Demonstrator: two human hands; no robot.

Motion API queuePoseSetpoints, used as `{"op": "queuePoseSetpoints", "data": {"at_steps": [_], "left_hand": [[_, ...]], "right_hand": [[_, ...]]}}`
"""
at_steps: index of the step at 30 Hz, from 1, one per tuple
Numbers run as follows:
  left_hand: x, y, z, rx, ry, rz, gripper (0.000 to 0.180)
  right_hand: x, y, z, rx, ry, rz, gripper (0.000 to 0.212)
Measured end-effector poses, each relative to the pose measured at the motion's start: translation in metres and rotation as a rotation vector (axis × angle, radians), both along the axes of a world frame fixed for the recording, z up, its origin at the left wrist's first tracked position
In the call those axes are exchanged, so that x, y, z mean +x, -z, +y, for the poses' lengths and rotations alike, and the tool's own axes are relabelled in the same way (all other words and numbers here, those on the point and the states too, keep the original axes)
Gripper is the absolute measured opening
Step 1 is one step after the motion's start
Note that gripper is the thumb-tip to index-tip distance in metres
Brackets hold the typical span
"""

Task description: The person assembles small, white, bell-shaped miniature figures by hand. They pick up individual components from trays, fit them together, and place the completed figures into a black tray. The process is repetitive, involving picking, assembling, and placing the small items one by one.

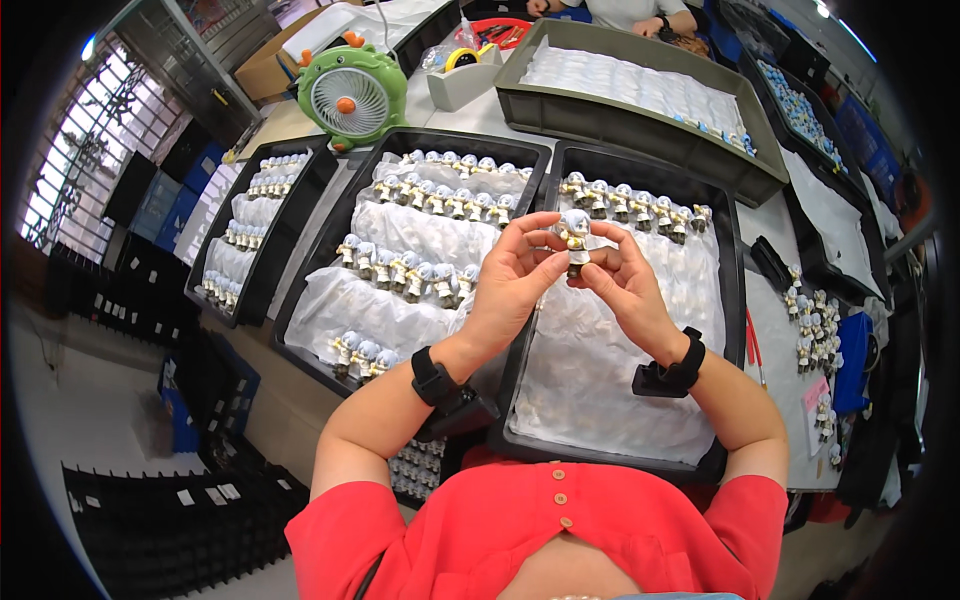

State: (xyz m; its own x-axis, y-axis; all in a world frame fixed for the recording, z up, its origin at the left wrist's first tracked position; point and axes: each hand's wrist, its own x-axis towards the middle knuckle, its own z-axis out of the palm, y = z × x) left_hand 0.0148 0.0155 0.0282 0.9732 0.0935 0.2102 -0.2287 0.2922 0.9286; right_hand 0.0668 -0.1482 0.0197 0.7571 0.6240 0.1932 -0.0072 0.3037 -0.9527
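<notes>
Between my two hands, upright, is a small figurine [575, 240] with a pale blue-grey head, white clothing with yellow bits and a dark base. My left hand [517, 275] pinches it from the left with thumb and fingers. From the other side my right hand [622, 285] grips it near its lower part. Both hands hover over a black tray [728, 300] lined with white tissue, where a row of like figurines [640, 205] lies along the far end. A second black tray [548, 160] just left holds several rows of them on tissue.
A third black tray [320, 190] stands farther left, below a green cartoon fan [352, 95]. Beyond is a grey-green bin [640, 125] with tissue. Loose figurines [818, 330] and a red brush [752, 340] lie at right. Across the table, a person's hand [648, 27] shows.
</notes>
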Motion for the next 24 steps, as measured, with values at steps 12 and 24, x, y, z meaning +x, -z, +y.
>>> {"op": "queuePoseSetpoints", "data": {"at_steps": [12, 24], "left_hand": [[-0.014, -0.043, 0.056, 0.686, -0.068, 0.081, 0.045], [-0.119, 0.003, 0.257, 1.455, -0.174, 0.811, 0.041]], "right_hand": [[-0.014, 0.000, 0.002, -0.269, 0.086, -0.526, 0.060], [-0.010, 0.003, 0.005, -0.306, 0.090, -0.576, 0.052]]}}
